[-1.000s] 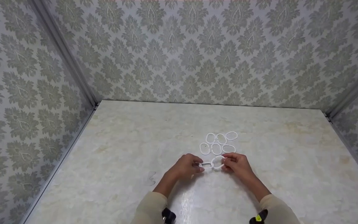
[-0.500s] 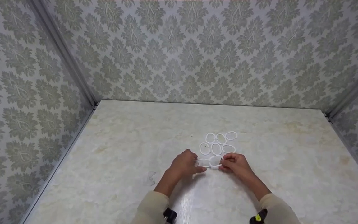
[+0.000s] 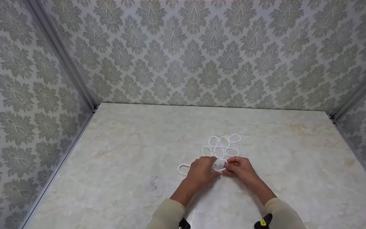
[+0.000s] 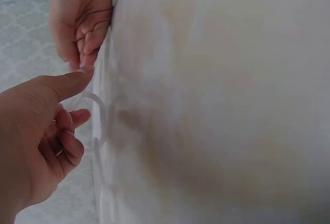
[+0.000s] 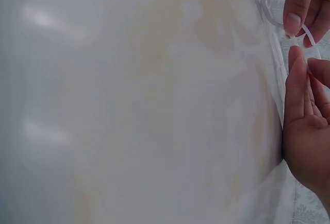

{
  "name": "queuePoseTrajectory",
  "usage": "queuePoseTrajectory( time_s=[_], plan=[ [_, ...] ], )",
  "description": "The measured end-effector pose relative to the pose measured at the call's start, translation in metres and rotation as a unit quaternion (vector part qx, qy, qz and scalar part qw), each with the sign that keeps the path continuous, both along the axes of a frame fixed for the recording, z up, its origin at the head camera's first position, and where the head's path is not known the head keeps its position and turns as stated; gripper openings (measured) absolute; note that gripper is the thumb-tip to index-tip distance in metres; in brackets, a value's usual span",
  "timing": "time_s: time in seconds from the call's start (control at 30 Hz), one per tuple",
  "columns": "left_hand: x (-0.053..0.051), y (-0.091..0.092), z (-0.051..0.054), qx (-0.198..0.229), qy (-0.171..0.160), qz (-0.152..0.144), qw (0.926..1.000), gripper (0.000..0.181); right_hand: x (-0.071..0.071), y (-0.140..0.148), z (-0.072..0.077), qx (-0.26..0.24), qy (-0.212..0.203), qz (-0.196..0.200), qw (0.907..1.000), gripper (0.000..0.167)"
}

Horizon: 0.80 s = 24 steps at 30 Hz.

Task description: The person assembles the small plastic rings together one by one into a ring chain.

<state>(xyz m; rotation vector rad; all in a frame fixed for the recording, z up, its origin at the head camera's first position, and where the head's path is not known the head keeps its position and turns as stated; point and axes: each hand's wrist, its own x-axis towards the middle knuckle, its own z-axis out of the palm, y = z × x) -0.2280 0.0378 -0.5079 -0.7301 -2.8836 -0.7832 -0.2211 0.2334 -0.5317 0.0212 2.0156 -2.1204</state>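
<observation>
In the head view my right hand (image 3: 240, 168) pinches the right edge of a white plastic link (image 3: 223, 159), an oval ring. My left hand (image 3: 200, 170) has come up to the same link, with thumb and fingers at its left side. A second white link (image 3: 179, 168) sticks out on the left, partly hidden behind the left hand; whether the two are joined is hidden. The left wrist view has a white link (image 4: 102, 116) curving behind my left fingers, the thumb reaching the right fingertips. In the right wrist view a link (image 5: 268, 10) loops beside the left thumb.
Several loose white oval links (image 3: 209, 142) lie in two rows on the pale marbled table (image 3: 132, 136), just beyond the hands. A grey mark (image 3: 152, 183) shows on the tabletop at the left. Patterned walls (image 3: 192, 63) stand behind and at both sides.
My left hand has released the left link's outer end and slid right to the link in my right hand. The left link now shows left of that hand. The right hand has stayed nearly still.
</observation>
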Motion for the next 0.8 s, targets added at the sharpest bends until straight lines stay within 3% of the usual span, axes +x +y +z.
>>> queuePoseTrajectory(
  time_s=[0.27,0.5,0.8],
  plan=[
    [-0.002,-0.008,-0.016,0.086,-0.054,-0.015,0.9948,0.022,0.000,0.002,0.002,0.003,-0.002,0.010,0.9999,0.005],
    [-0.005,-0.010,-0.020,0.092,-0.048,-0.034,0.9941,0.006,0.000,0.003,0.003,0.007,-0.004,0.017,0.9998,0.006],
    [-0.005,-0.011,-0.022,0.101,-0.048,-0.034,0.9932,0.007,0.000,0.005,0.003,0.012,-0.004,0.025,0.9996,0.006]
  ],
)
